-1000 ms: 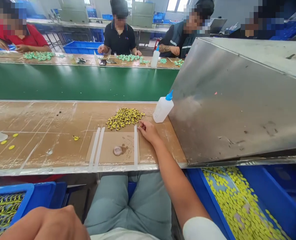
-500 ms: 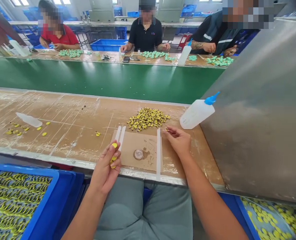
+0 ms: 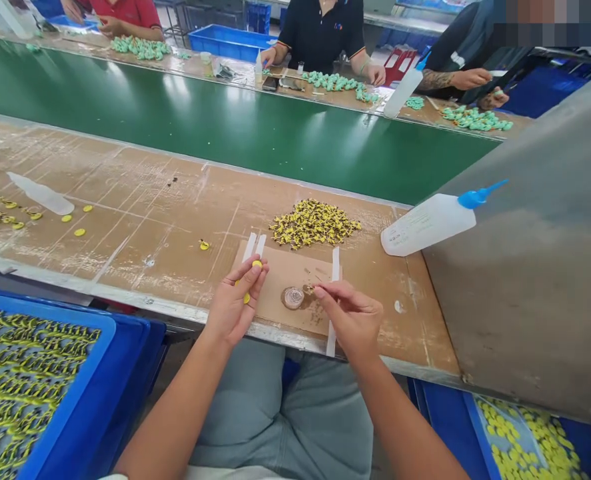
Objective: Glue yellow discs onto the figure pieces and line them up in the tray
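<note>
Head view: left hand [image 3: 234, 301] curled, grip narrow, holding yellow discs [image 3: 246, 298] against the fingers. Right hand [image 3: 350, 317] in a narrow pinch, held item too small to tell, fingertips [image 3: 316, 289] just beside the round coil [image 3: 293, 298] on the cardboard [image 3: 295, 267] on the bench [image 3: 125, 267]. Yellow pile [image 3: 315, 224] lies behind. Tight, steady pinch suits this.
</note>
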`<state>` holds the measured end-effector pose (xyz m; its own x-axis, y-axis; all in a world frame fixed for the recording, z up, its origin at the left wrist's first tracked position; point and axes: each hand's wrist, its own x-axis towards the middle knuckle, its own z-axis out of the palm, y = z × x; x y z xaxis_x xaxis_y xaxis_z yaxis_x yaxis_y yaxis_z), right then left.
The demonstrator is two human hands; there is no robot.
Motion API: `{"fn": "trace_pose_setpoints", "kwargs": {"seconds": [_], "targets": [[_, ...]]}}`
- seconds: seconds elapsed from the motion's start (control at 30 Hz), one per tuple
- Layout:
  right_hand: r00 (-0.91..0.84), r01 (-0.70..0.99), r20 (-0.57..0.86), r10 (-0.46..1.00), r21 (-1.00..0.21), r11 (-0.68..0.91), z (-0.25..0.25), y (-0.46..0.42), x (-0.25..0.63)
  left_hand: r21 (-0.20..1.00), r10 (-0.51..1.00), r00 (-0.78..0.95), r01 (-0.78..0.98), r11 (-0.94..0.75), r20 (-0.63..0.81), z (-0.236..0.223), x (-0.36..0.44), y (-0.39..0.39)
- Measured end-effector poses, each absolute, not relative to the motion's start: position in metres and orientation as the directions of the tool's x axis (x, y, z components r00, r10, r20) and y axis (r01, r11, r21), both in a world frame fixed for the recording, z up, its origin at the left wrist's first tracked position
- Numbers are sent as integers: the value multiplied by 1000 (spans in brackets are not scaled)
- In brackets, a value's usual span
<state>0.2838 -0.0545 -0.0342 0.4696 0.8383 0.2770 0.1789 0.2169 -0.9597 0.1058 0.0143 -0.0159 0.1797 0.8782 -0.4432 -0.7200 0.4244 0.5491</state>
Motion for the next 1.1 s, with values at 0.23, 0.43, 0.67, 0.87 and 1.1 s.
{"fn": "trace_pose_setpoints", "kwargs": {"seconds": [0.23, 0.43, 0.67, 0.87, 1.1], "targets": [[339, 313, 436, 834, -888, 337, -42, -48, 277, 459, 843, 202, -763, 455, -499, -10, 101, 18], [366, 320, 443, 818, -886, 336, -46, -48, 274, 410, 818, 224, -777, 479, -530, -10, 100, 20], [356, 388, 471, 807, -860, 331, -51, -48, 273, 414, 833, 224, -784, 462, -505, -11, 101, 20], [347, 414, 488, 801, -846, 336, -50, -48, 273, 427, 839, 211, -783, 452, -501, -10, 100, 19], [337, 445, 514, 789, -825, 348, -48, -47, 271, 421, 842, 233, -782, 459, -486, -11, 98, 18]]}}
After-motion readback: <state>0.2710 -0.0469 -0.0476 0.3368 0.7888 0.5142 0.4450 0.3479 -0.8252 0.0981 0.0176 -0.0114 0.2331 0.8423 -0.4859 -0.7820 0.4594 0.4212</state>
